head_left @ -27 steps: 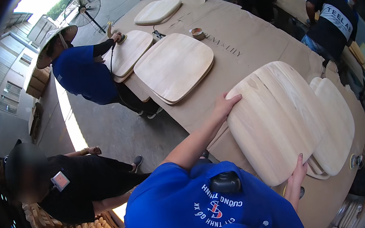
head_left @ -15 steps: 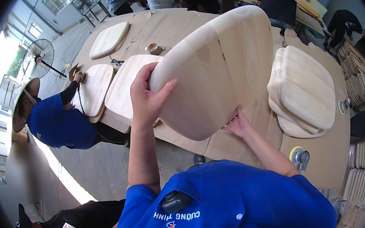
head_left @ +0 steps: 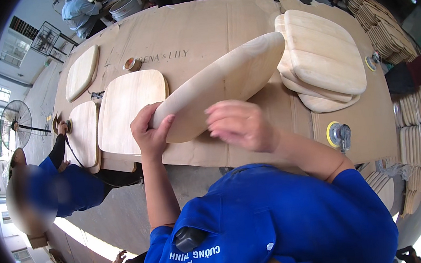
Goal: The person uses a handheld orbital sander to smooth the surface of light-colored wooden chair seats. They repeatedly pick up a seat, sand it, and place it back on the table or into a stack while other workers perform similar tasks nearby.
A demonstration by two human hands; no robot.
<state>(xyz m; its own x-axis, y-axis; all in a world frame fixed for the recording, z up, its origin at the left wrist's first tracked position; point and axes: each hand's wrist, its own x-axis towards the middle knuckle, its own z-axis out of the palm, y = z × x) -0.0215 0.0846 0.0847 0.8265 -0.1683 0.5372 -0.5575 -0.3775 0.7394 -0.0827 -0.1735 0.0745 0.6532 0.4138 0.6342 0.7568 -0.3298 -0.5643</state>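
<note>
My left hand (head_left: 150,133) grips the left end of a pale wooden seat panel (head_left: 220,81) with rounded corners, thumb on the near face. The panel is tilted up over the cardboard-covered table (head_left: 269,148). My right hand (head_left: 246,126) is in front of the panel, off its edge, a little blurred; its fingers point left, loosely bent and apart, with nothing in them. Just left of the held panel, another wooden panel (head_left: 131,106) lies flat. To the right is a stack of similar panels (head_left: 326,52), near a round sander (head_left: 340,136) with a yellow pad.
At left, a co-worker in blue holds a sander (head_left: 69,126) on a panel (head_left: 83,137). Farther back lie another panel (head_left: 81,73) and a small round brown object (head_left: 132,64). A second sander (head_left: 372,60) rests at the right edge. Panel stacks (head_left: 419,143) stand beyond.
My right hand has let go of the panel's lower edge and moved up and left across its front. The panel has come down and tipped flatter. My view has shifted right.
</note>
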